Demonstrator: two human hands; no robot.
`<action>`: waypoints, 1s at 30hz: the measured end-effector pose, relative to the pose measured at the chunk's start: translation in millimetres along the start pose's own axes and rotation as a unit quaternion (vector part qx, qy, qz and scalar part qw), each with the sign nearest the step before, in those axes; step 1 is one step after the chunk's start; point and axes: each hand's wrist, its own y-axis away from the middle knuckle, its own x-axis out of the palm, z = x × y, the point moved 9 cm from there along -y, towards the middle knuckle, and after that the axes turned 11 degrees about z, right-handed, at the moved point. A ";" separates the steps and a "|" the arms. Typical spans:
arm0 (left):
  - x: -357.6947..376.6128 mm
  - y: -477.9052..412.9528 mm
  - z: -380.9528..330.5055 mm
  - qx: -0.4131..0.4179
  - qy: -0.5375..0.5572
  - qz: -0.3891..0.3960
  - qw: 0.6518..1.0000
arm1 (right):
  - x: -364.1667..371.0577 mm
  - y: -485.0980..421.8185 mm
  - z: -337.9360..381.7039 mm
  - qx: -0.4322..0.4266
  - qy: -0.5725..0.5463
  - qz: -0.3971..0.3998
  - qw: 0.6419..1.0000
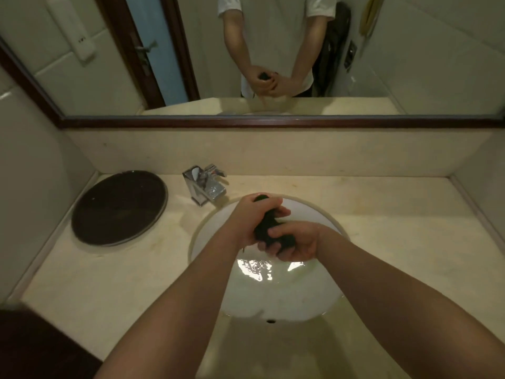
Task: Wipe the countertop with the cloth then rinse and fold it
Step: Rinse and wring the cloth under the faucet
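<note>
A dark cloth point(266, 227), twisted into a tight roll, is held over the white round sink point(207, 228). My left hand point(250, 217) grips its far end and my right hand point(296, 243) grips its near end, so most of the cloth is hidden inside both fists. Water stands in the bottom of the basin point(262, 272) below the hands. The beige stone countertop point(109, 283) surrounds the sink.
A chrome faucet point(205, 184) stands behind the sink at the left. A dark round tray point(119, 207) lies on the counter's left side. A framed mirror point(246, 50) covers the back wall, with a low stone backsplash beneath it. Walls close off both ends of the counter.
</note>
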 end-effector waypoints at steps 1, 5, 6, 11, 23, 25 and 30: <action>3.4 -0.6 1.3 -0.013 -0.008 0.003 1.000 | -2.4 3.4 0.5 0.011 0.029 -0.011 0.999; 8.7 -4.3 17.9 -0.045 0.101 -0.005 0.994 | -8.7 19.1 10.6 0.034 0.128 -0.098 0.986; 11.3 -4.3 22.9 -0.050 0.167 -0.015 0.985 | -10.3 22.5 14.1 0.044 0.150 -0.122 0.980; 13.8 -9.0 32.9 -0.052 0.267 -0.117 0.955 | -14.9 35.4 27.4 0.092 0.259 -0.199 0.941; -3.6 -10.4 72.9 -0.115 0.230 -0.239 0.936 | -1.3 40.3 39.3 0.146 0.654 -0.339 0.661; -2.5 -5.2 85.0 -0.147 0.236 -0.254 0.926 | 2.1 35.8 33.1 0.171 0.709 -0.347 0.589; -2.2 -2.1 98.8 -0.213 0.267 -0.239 0.909 | -7.2 24.1 27.4 0.301 0.774 -0.344 0.439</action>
